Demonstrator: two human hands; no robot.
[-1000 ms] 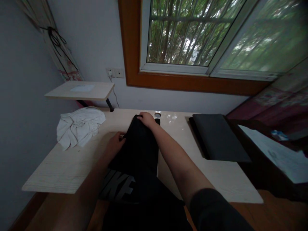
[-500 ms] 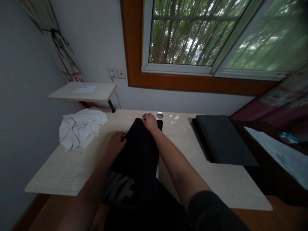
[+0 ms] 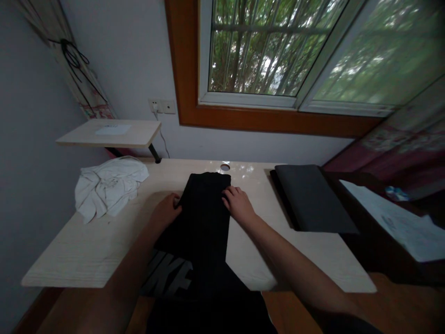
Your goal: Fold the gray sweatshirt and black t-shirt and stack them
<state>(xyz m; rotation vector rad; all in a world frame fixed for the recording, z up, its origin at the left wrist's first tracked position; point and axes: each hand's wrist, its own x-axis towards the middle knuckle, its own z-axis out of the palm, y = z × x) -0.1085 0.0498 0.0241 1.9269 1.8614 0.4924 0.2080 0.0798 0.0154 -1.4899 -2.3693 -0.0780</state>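
A black garment (image 3: 208,218) with big grey letters lies lengthwise on the pale wooden desk (image 3: 250,250), its near part hanging over the front edge. Its far end looks slightly gathered, like a waistband; I cannot tell exactly which garment it is. My left hand (image 3: 165,212) pinches the garment's left edge, thumb and fingers closed on the cloth. On the opposite side, my right hand (image 3: 239,204) has its fingers curled on the right edge, a little below the far end. The underside of the cloth and the fingertips beneath it are hidden.
A crumpled white cloth (image 3: 109,185) lies at the desk's left, below a small raised shelf (image 3: 139,134). On the right rests a dark grey folded item (image 3: 309,197), beside a dark surface with a paper sheet (image 3: 392,222). A round cable hole (image 3: 225,167) sits near the wall.
My right hand has moved from the garment's far end toward me and right, onto its right edge. The far end now lies flatter and squarer. My left hand stays on the left edge.
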